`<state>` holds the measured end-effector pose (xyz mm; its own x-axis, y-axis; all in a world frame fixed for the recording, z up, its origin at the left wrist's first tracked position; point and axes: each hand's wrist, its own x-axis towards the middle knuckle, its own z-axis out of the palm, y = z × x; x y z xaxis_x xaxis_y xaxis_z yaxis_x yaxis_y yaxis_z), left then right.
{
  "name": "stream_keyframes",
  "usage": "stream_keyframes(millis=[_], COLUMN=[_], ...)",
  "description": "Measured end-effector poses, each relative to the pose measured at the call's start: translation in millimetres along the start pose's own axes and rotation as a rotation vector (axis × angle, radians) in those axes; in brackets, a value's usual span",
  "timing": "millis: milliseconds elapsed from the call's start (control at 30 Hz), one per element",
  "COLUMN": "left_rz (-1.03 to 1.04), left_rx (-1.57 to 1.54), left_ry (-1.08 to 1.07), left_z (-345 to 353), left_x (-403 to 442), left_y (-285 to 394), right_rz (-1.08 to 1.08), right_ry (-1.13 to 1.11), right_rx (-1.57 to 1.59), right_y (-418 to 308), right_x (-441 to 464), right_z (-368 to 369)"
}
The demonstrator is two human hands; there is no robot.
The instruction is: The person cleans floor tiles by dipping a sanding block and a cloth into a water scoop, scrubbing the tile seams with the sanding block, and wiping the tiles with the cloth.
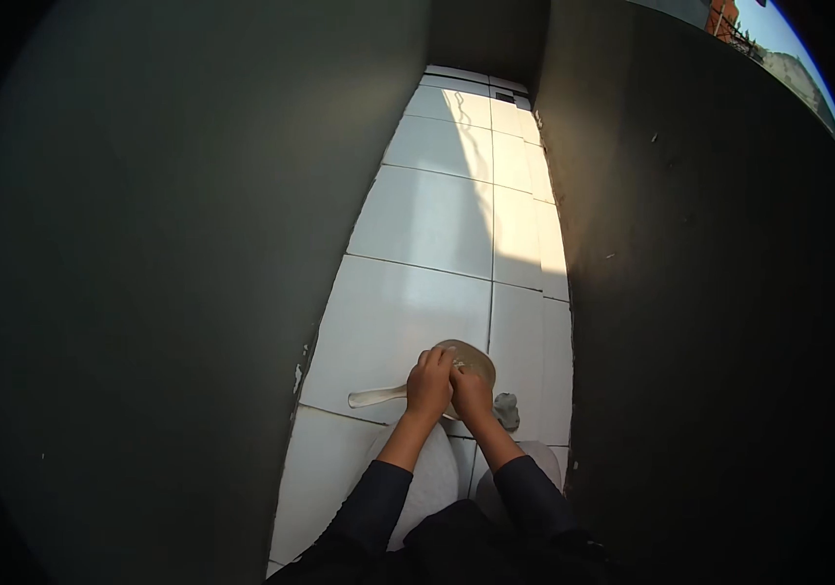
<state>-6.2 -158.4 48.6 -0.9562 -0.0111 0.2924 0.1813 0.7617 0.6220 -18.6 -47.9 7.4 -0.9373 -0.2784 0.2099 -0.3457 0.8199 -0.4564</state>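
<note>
Below me on the floor lies a round, tan-brown object with a pale handle, perhaps a shallow pan or a paddle (481,360). Its handle (375,397) points out to the left. Over the round part, my left hand (429,380) and my right hand (473,388) are close together, fingers bent inward and meeting. A small pale bit shows by the fingertips; what they pinch is too small to name. Just right of my right hand is a lumpy grey piece (506,411), possibly clay or a cloth.
White floor tiles (417,292) run away from me in a narrow passage. A dark wall (164,273) rises on the left and another wall (690,292) on the right. Sunlight falls on the far right tiles. A small dark drain-like square (505,97) sits at the far end.
</note>
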Motion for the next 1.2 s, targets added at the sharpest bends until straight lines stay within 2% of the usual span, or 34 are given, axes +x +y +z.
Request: stream_keyframes(millis=[100, 167, 500, 600, 667, 867, 1200], left_rz=[-0.018, 0.035, 0.134, 0.130, 0.130, 0.116, 0.105], left_rx=[-0.039, -0.054, -0.043, -0.042, -0.060, -0.059, -0.095], left_ry=[0.101, 0.190, 0.183, 0.178, 0.176, 0.202, 0.234], left_z=[-0.5, 0.2, 12.1, 12.9, 13.4, 15.2, 14.6], left_x=[-3.0, -5.6, -11.5, -13.0, -13.2, -13.5, -12.9], left_y=[-0.9, -4.5, -14.3, -14.3, -14.8, -16.2, -15.0], right_rz=[-0.042, 0.025, 0.043, -0.056, -0.031, -0.083, -0.092], right_ry=[-0.026, -0.148, -0.247, -0.237, -0.324, -0.230, -0.286], right_rx=[-0.037, -0.079, -0.111, -0.142, -0.137, -0.095, -0.102], right_y=[-1.2, -7.4, 3.4, 3.1, 0.9, 7.2, -3.2], right_x=[-0.4, -0.5, -2.2, -2.2, -1.3, -0.9, 0.8], right_z=[0.8, -6.1, 0.9, 0.8, -2.6, 6.6, -6.9])
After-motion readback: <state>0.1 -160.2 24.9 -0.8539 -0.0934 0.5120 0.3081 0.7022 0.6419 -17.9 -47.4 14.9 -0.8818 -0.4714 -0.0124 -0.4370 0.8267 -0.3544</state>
